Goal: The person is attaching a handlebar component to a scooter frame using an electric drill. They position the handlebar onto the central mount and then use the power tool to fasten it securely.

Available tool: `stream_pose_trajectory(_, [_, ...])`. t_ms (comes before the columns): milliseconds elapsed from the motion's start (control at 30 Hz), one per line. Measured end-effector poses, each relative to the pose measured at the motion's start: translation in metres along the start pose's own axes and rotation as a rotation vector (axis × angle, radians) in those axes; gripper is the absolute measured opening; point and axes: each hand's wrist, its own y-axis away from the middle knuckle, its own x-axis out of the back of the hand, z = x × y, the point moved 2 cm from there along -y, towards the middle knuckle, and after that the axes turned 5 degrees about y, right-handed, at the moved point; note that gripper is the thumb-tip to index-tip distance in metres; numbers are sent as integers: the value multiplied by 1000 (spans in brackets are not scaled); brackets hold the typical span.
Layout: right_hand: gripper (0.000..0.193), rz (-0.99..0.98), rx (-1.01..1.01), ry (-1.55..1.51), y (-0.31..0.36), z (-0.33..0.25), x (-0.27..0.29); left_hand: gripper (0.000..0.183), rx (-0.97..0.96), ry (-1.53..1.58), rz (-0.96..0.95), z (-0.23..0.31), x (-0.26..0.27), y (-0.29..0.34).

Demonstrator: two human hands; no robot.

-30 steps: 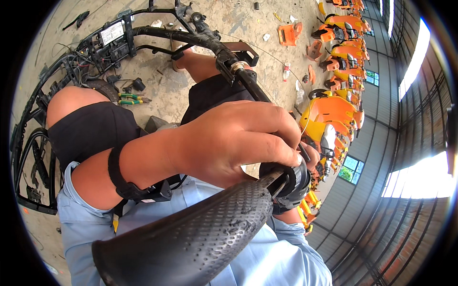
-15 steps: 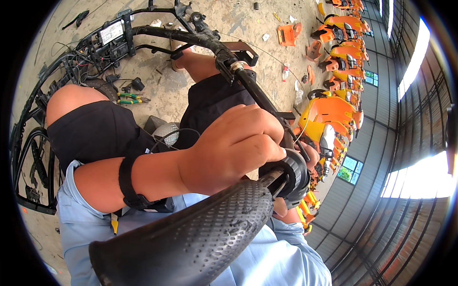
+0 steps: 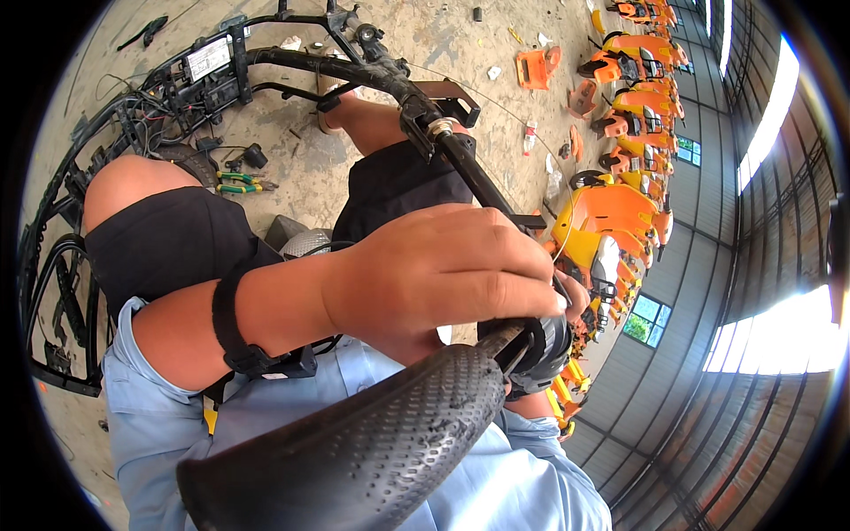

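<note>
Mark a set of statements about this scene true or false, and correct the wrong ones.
1. The left hand is at the black ring. True.
2. The handle grip is smooth. False: the handle grip has a bumpy surface.
3. The pliers lie on the floor. True.
4. The wristband is yellow. False: the wristband is black.
5. The right hand is mostly hidden. True.
</note>
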Motion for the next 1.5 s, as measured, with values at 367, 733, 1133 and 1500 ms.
stream_pose_trajectory(367, [33, -21, -27, -27, 2, -2, 2, 45, 0, 12, -1, -1, 3, 0])
stream_pose_trajectory(733, [40, -18, -13, -12, 0, -7, 3, 42, -3, -8, -16, 2, 5, -3])
stream_pose_trajectory(1133, [38, -2, 26, -34, -4, -5, 2, 40, -17, 1, 54, 2, 4, -2])
stream_pose_trajectory(1500, [37, 45, -47, -118, 18, 14, -11, 40, -4, 32, 49, 4, 2, 0])
